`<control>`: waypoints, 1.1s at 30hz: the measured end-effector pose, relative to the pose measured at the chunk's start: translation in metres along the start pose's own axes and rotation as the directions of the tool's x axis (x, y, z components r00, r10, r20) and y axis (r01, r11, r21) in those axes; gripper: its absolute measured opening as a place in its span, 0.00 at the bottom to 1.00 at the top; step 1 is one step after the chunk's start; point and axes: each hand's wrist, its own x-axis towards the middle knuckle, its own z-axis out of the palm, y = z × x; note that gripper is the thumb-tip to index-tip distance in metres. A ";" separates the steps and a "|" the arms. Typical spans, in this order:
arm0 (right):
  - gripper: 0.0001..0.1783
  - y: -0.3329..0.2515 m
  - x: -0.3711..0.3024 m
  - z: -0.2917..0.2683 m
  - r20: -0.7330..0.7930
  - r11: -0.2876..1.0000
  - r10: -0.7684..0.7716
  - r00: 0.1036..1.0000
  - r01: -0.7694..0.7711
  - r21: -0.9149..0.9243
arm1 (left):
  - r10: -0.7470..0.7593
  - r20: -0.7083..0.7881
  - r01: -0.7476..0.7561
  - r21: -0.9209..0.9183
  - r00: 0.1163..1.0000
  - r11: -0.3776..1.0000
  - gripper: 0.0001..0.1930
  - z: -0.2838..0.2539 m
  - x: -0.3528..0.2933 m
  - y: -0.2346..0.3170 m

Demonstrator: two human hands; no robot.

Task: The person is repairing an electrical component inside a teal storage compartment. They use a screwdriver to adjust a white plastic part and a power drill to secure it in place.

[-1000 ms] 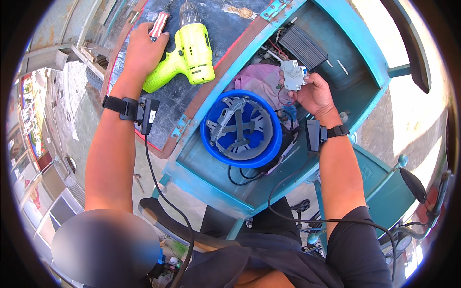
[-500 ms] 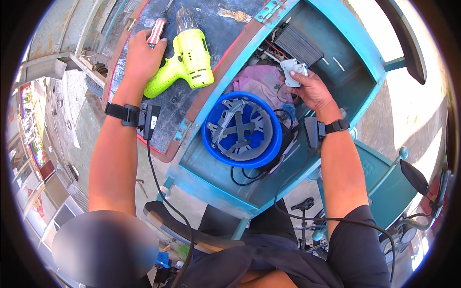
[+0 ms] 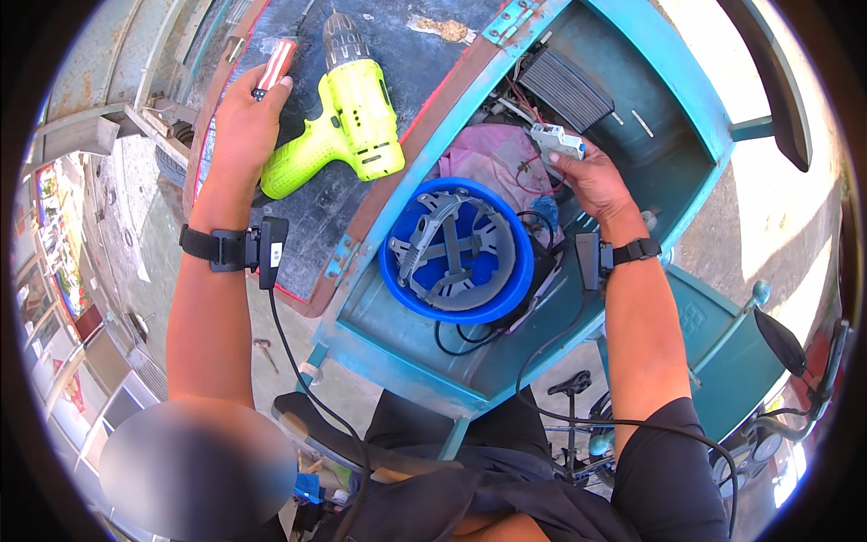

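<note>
My left hand point(image 3: 244, 126) is closed around a screwdriver with a red-and-white striped handle point(image 3: 279, 63), above the dark board. Just right of it a lime-green cordless drill point(image 3: 361, 117) lies on that board, its chuck toward the far side. Over the open teal box my right hand point(image 3: 591, 179) grips a small white block point(image 3: 555, 140) that looks like a circuit breaker, between thumb and fingers. Thin red wires point(image 3: 533, 176) run below it. A blue hard hat point(image 3: 519, 294) rests upside down in the box, its grey straps showing. Pink cloth point(image 3: 483, 154) lies beyond it.
A grey finned metal unit point(image 3: 569, 90) sits at the far end of the teal box point(image 3: 406, 375). Black cables lie beside the hat. The dark board point(image 3: 316, 217) is hinged along the box's left edge. A bicycle saddle point(image 3: 571, 383) shows below the box.
My left hand and the screwdriver have shifted left and slightly nearer. My right hand has turned the white block, so a narrower side now shows.
</note>
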 end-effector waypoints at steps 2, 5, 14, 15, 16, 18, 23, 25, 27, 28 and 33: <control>0.27 -0.001 0.001 0.001 0.039 1.000 -0.024 0.999 0.023 0.005 | -0.023 0.015 0.023 -0.026 1.000 0.999 0.21 -0.003 0.004 -0.009; 0.26 -0.003 0.000 0.002 0.066 0.999 -0.030 0.997 0.029 0.018 | -0.024 0.011 0.024 -0.026 1.000 0.999 0.22 -0.001 0.004 -0.006; 0.26 -0.001 0.005 -0.005 0.138 0.997 -0.020 0.990 0.010 0.072 | 0.043 -0.003 -0.043 -0.056 0.999 0.998 0.21 0.003 0.006 -0.018; 0.26 -0.001 0.005 -0.005 0.145 0.997 -0.018 0.989 0.007 0.074 | 0.064 -0.011 -0.064 -0.026 0.998 0.998 0.22 0.003 0.006 -0.020; 0.26 -0.002 0.004 -0.004 0.147 0.997 -0.017 0.989 0.006 0.078 | 0.085 -0.018 -0.085 0.004 0.996 0.996 0.22 0.003 0.007 -0.022; 0.26 -0.003 0.003 -0.004 0.151 0.996 -0.017 0.988 0.004 0.087 | 0.104 -0.022 -0.103 0.039 0.994 0.994 0.22 0.004 0.007 -0.022; 0.26 -0.004 0.004 -0.004 0.179 0.997 -0.019 0.984 0.005 0.080 | 0.105 -0.032 -0.102 0.076 0.994 0.992 0.22 0.003 0.006 -0.021; 0.26 -0.004 0.004 -0.004 0.183 0.997 -0.019 0.983 0.005 0.072 | 0.096 -0.032 -0.094 0.066 0.995 0.993 0.22 0.004 0.006 -0.021; 0.26 -0.003 0.004 -0.004 0.184 0.998 -0.016 0.983 0.005 0.062 | 0.093 -0.034 -0.090 0.064 0.995 0.994 0.22 0.004 0.006 -0.021; 0.26 -0.003 0.004 -0.004 0.182 0.998 -0.016 0.983 0.005 0.060 | 0.094 -0.035 -0.091 0.067 0.995 0.994 0.22 0.005 0.006 -0.021; 0.26 -0.007 0.000 -0.001 0.174 0.999 -0.014 0.985 0.008 0.033 | 0.102 -0.036 -0.099 0.071 0.994 0.993 0.22 0.006 0.008 -0.025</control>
